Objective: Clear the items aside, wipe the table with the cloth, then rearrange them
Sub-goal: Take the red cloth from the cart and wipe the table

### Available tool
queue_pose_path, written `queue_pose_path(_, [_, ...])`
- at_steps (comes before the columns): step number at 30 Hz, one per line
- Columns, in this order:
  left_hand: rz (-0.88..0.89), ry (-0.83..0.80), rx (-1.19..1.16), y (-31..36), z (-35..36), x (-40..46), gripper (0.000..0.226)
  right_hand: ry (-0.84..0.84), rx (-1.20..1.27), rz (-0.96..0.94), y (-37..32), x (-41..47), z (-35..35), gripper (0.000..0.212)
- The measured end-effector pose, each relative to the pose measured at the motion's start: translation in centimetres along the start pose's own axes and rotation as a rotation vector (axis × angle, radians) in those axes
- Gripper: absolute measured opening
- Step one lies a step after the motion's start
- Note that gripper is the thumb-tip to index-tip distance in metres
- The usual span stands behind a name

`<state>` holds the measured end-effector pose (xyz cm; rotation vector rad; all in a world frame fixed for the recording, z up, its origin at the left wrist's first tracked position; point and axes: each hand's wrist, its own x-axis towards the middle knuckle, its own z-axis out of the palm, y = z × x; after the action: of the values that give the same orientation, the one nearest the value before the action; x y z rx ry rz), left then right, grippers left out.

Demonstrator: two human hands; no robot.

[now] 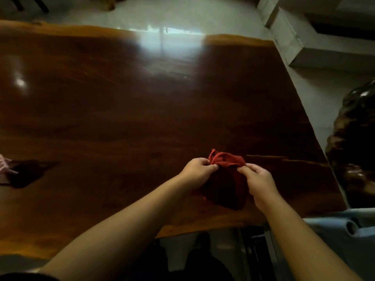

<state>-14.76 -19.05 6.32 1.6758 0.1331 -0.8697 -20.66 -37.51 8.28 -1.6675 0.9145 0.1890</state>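
A red cloth (226,162) is bunched above the near right part of a glossy dark wooden table (121,110). My left hand (197,169) pinches the cloth's upper left edge between thumb and fingers. My right hand (258,179) pinches its upper right edge. The cloth hangs down between both hands, and its lower part lies dark in shadow on the table top.
A pink item (4,169) peeks in at the table's left edge beside a dark patch. A dark carved wooden piece (357,142) stands off the table's right side. Light blue fabric (345,224) lies at the near right corner. Pale floor lies beyond the far edge.
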Motion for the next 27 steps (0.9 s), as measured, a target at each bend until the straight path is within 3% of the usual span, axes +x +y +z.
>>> queue_pose_path(7, [-0.054,0.162,0.112,0.1,2.0,6.8,0.018,0.012,-0.125,-0.046,-0.1,9.0,0.8,0.026])
queue_pose_path(11, [-0.078,0.268,0.418,-1.1,1.9,7.7,0.049,0.081,-0.460,-0.228,2.2,11.8,1.9,0.040])
queue_pose_path(15, [0.035,0.470,0.679,-4.1,-0.1,5.2,0.073,-0.074,-0.726,-0.506,5.2,11.9,4.3,0.066])
queue_pose_path(18, [0.045,0.570,0.813,-6.5,-2.3,2.5,0.078,-0.131,-0.943,-0.521,6.7,12.2,5.5,0.080])
queue_pose_path(27, [-0.158,0.674,0.857,-14.0,-8.9,-3.5,0.093,0.051,-1.027,-0.625,8.2,13.3,8.1,0.071])
